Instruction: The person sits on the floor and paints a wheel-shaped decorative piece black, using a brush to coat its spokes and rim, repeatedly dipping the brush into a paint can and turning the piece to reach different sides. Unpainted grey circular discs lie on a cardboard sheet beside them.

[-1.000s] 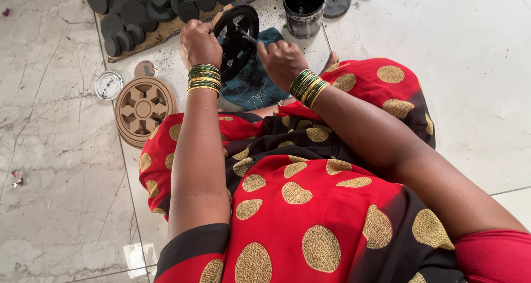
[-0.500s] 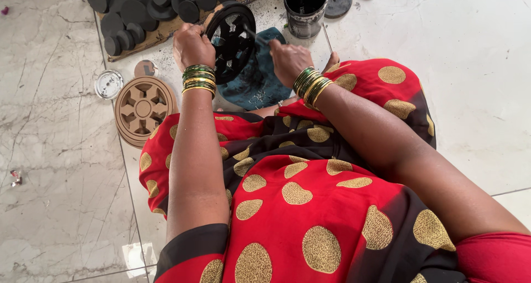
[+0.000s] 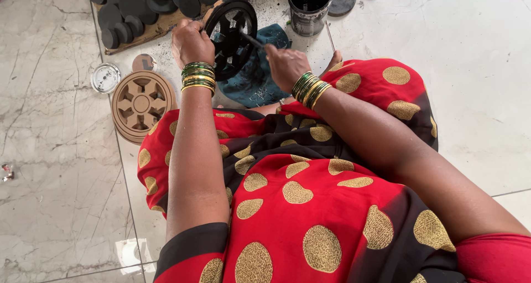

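So my left hand gripped the black spoked wooden wheel upright above the floor, while the right hand pinched a thin black brush pointing leftward into its spokes.

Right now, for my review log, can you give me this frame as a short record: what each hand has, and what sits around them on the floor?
left hand: grips the rim of a black wheel, held on edge
right hand: holds a thin brush, tip at the wheel's spokes
under the wheel: teal cloth on the floor
by the right hand: black paint can
by the left arm: unpainted brown wheels, stacked flat; small round tin lid
top left: board with many black discs
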